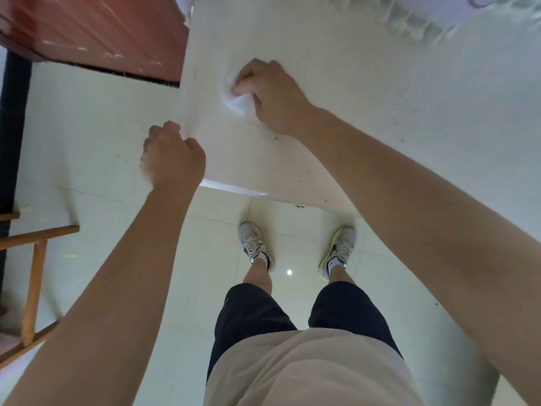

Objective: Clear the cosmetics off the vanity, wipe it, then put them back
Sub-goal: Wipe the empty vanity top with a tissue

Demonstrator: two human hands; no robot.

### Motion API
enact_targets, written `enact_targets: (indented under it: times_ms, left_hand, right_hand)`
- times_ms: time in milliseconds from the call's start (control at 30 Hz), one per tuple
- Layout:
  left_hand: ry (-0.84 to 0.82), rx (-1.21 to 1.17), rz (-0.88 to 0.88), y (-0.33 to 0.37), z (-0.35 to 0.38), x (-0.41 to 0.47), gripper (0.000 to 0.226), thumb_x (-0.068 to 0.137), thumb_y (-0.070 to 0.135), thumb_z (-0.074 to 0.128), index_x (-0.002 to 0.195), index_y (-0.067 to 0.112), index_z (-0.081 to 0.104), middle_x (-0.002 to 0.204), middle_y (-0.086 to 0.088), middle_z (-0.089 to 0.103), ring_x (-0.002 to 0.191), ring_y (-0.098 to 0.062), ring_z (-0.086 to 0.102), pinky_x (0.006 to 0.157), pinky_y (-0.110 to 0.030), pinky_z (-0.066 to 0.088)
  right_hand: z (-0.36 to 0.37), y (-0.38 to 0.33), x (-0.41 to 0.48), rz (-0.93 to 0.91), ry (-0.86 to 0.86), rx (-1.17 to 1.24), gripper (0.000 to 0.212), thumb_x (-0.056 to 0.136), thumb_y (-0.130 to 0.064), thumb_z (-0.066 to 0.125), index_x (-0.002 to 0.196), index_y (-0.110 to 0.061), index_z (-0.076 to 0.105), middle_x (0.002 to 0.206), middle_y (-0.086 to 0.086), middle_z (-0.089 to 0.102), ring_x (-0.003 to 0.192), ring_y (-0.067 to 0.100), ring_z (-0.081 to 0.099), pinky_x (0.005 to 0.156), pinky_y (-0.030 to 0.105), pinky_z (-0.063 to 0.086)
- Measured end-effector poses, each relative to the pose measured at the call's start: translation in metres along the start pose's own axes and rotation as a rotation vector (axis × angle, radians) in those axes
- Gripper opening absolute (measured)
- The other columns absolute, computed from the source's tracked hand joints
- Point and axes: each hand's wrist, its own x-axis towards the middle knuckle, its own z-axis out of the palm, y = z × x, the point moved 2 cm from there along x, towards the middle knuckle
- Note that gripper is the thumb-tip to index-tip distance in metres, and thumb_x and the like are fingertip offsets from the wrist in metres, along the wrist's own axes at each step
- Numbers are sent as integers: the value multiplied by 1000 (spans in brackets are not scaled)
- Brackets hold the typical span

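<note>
The white vanity top [366,83] fills the upper right of the head view, with small dark specks on its surface. My right hand [272,95] presses a crumpled white wipe [237,102] flat against the top near its left side. My left hand [171,156] is curled around the vanity's left edge close to the front corner, fingers closed on the edge. No cosmetics show on the part of the top in view.
A red-brown wooden door or cabinet [96,33] stands at the upper left beside the vanity. A wooden chair frame [35,259] is at the left edge. A white fringed cloth [409,16] lies at the top's far side. My feet [298,250] stand on pale floor tiles.
</note>
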Motion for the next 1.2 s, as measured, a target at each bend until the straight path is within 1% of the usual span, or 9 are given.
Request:
enact_targets:
  times_ms: [100,200,333,400,467,600,933,1067,1200]
  left_hand:
    - [-21,43,13,4,2,-5,39,94,17,41,130,4,49,127,-19,49,115,-36,48,83,-46,43]
    - [-23,118,55,8,11,-13,44,94,19,40,132,-2,41,129,-22,45,116,-37,45,85,-48,41]
    - [-20,158,58,12,15,-13,53,96,22,35,139,-7,33,131,-25,43,117,-38,44,90,-51,41]
    - [-23,174,51,14,15,-13,54,95,23,35,139,-8,32,130,-25,43,116,-38,44,89,-50,40]
    - [-35,198,52,16,15,-15,58,96,24,36,142,-9,27,134,-25,40,118,-38,42,89,-50,40]
    - [-65,229,56,19,14,-18,61,97,25,34,146,-9,19,138,-26,37,121,-39,40,92,-50,40]
    - [-70,267,40,24,16,-19,62,97,23,35,145,-12,17,140,-29,34,123,-42,39,95,-52,39]
    - [-71,284,33,26,19,-19,63,97,22,35,145,-13,15,141,-29,32,123,-42,39,94,-52,40]
    - [-82,294,20,27,19,-18,64,97,22,36,145,-15,13,143,-31,31,124,-43,38,94,-53,40]
  right_hand:
    - [-22,15,-38,82,92,188,40,88,-6,43,113,-17,72,121,1,62,108,21,57,97,27,42]
    - [-65,64,-89,460,484,319,42,89,-8,44,120,-23,68,123,-6,60,114,6,55,102,22,43]
    - [-95,117,-171,823,849,270,56,81,-6,38,132,-16,59,120,0,51,107,5,52,101,17,39]
    - [-86,126,-200,974,796,127,50,91,-11,40,140,-17,50,124,9,47,103,11,52,92,8,33]
    - [-66,123,-215,1047,663,-27,49,97,-20,38,144,-14,47,126,18,50,109,30,54,92,25,37]
    - [-35,89,-193,928,503,-148,51,97,-17,38,147,-9,41,123,19,49,108,38,48,86,41,42]
    - [-14,9,-92,506,97,-15,64,91,1,43,151,-16,29,129,12,41,110,27,47,80,30,43]
    - [-36,31,-110,450,281,261,49,101,-10,40,148,-21,41,110,5,42,88,17,50,85,20,42]
    - [-68,83,-169,588,464,189,47,101,-13,40,147,-21,44,106,2,38,84,11,46,83,13,33]
